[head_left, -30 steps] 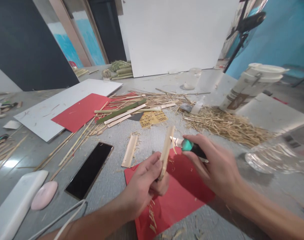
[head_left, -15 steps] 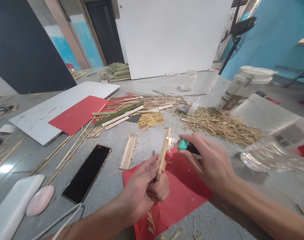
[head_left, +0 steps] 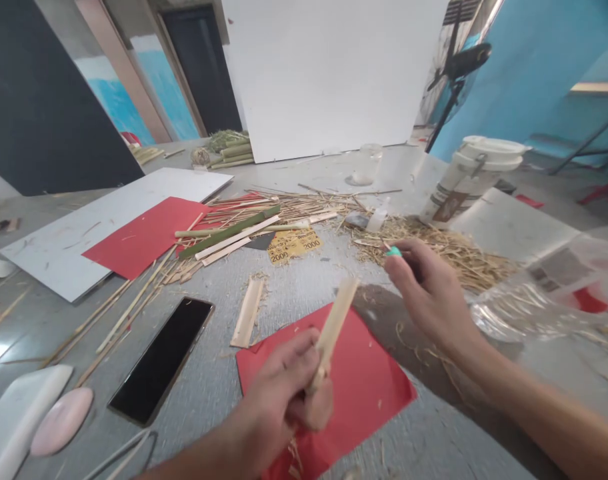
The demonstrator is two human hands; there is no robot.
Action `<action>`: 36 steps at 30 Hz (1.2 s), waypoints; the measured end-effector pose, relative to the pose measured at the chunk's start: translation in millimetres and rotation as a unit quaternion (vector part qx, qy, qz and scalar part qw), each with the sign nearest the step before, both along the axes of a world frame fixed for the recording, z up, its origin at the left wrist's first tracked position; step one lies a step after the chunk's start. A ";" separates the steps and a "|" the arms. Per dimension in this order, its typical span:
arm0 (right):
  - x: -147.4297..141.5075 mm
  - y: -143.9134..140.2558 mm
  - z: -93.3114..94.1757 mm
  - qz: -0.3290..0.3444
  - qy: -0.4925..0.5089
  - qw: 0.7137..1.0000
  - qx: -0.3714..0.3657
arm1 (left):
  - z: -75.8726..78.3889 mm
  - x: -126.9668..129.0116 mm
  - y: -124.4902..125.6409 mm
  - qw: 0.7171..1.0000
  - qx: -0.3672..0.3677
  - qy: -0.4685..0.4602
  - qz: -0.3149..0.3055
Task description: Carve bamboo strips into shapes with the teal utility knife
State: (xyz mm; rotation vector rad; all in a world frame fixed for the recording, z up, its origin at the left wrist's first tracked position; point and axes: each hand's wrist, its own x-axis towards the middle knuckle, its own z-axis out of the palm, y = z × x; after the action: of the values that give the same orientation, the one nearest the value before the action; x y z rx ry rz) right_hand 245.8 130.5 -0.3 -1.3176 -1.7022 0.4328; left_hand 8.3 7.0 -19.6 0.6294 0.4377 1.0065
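My left hand (head_left: 294, 383) is closed round the lower part of a pale bamboo strip (head_left: 337, 317), whose upper end points up and away. Under that hand lies a red sheet (head_left: 369, 373) with thin shavings on it. My right hand (head_left: 429, 287), raised to the right and apart from the strip, grips a utility knife (head_left: 393, 251); only its green part and a bit of the tip show, the rest hidden by the fingers. Another flat bamboo piece (head_left: 248, 312) rests on the floor left of the red sheet, with crumbs of wood around it.
A black phone (head_left: 161, 360) and a pink oval object (head_left: 61, 421) lie at left. Beyond are bamboo sticks (head_left: 239, 230), yellow sandpaper (head_left: 294, 245), and a heap of shavings (head_left: 434, 243). A white bucket (head_left: 474, 173) and a clear plastic bottle (head_left: 504, 310) stand or lie at right.
My right hand has drawn the knife away from the strip, up and to the right. The strip in my left hand has turned, showing its broad face. The view has shifted slightly.
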 end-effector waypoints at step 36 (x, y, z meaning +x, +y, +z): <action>-20.5 -39.3 -1.3 0.317 0.202 0.887 -0.268 | 17.0 -27.0 19.6 0.896 0.132 0.342 0.249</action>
State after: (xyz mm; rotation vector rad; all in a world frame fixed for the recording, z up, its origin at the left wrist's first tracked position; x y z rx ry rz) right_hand 225.2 91.2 -1.7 -0.8865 -1.6694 1.5400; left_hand -18.7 26.6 -2.6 1.1619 1.1392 1.3298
